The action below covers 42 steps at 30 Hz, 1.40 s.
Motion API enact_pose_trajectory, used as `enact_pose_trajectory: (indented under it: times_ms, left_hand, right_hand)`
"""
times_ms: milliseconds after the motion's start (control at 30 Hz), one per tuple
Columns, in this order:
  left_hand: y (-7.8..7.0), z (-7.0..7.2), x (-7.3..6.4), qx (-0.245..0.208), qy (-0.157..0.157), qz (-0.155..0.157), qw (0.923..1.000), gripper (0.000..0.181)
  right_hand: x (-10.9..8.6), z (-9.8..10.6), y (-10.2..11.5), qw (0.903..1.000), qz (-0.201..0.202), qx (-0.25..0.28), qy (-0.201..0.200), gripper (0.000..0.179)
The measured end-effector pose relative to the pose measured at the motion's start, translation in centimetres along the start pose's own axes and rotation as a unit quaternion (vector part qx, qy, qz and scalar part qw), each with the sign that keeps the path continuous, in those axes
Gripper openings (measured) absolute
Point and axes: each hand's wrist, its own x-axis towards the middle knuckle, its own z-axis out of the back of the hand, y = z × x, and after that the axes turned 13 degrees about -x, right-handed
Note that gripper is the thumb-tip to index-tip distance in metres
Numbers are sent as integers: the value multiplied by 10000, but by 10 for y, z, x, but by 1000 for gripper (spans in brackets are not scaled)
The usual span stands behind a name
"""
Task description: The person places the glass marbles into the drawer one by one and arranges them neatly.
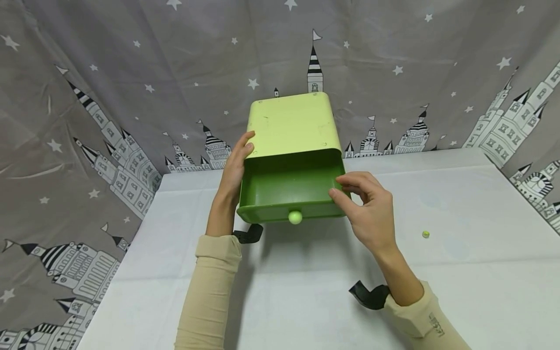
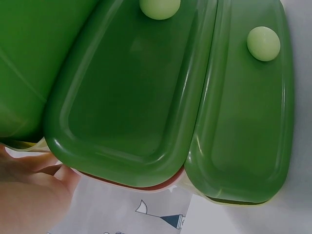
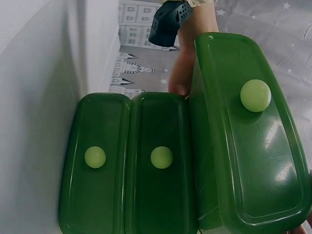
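A small drawer cabinet (image 1: 293,124) with a pale yellow-green top stands on the white table. Its top drawer (image 1: 296,212) is pulled out, the visible inside bare, with a round pale green knob (image 1: 295,217) in front. My left hand (image 1: 234,167) rests along the cabinet's left side, fingertips near the top edge. At the drawer's front right corner my right hand (image 1: 369,209) pinches the rim between thumb and fingers. Two lower drawers, the middle drawer (image 3: 161,200) and the bottom drawer (image 3: 94,200), are pushed in below it.
A tiny yellow-green piece (image 1: 426,234) lies on the white tabletop (image 1: 472,287) to the right of my right hand. Behind the table hangs a grey curtain (image 1: 197,58) printed with castles and stars.
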Motion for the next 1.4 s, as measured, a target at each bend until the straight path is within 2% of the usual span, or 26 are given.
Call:
enact_pose_trajectory:
  times_ms: [233,400,667,1033,1233,1400]
  left_hand:
    - [0,-1,1,-4,36,-4,10000,54]
    - [0,0,0,151,27,-22,9999,54]
    - [0,3,0,251,25,3,9997,55]
    - [0,1,0,59,8,13,10000,53]
    - [1,2,0,58,16,11,10000,53]
    - [0,1,0,31,25,11,10000,53]
  right_hand:
    - [0,1,-1,10000,-13,5,8,21]
    - [0,1,-1,10000,32,43,46,21]
    - [2,9,0,9990,119,167,404,23]
    - [3,23,-1,9977,-136,102,659,23]
    - [6,33,-6,9963,-73,-114,847,22]
    - [9,41,-11,9943,-220,-270,1003,20]
